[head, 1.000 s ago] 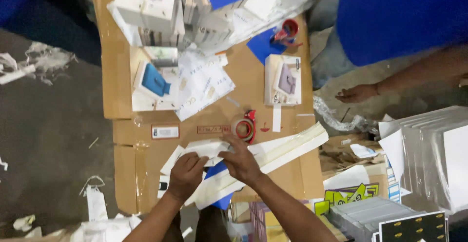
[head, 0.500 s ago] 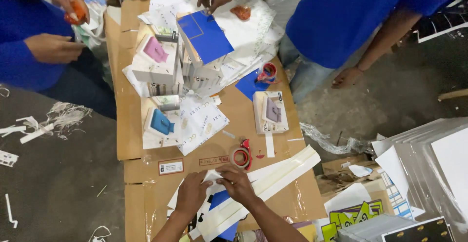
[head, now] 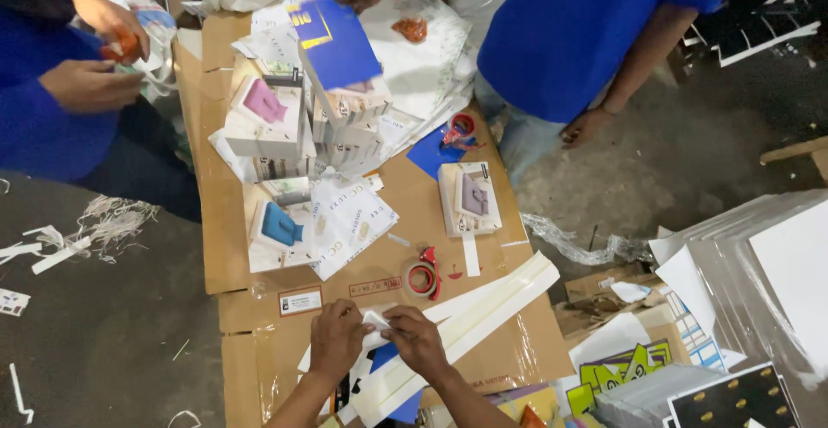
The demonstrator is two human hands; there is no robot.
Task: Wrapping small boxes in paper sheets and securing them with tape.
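— While the cardboard-covered table (head: 259, 342) fills most of my view, where do you see the work sitting?

— At its near edge. I see my left hand (head: 338, 335) and right hand (head: 417, 338) meeting there over a long white folded sheet (head: 483, 307) that runs from the near edge toward the right edge.

— Why so low and close together?

— I judge the table takes the weight of the sheet, so my fingers only need to work one spot. Both hands pinch a small white flap (head: 376, 321) between thumbs and fingertips; it lies right between the two grips, touching both.

— And around them?

— A red tape dispenser (head: 423, 278) sits just beyond my right hand, within reach. Boxes with blue and pink inserts (head: 276, 225) stand further off, toward the far left.
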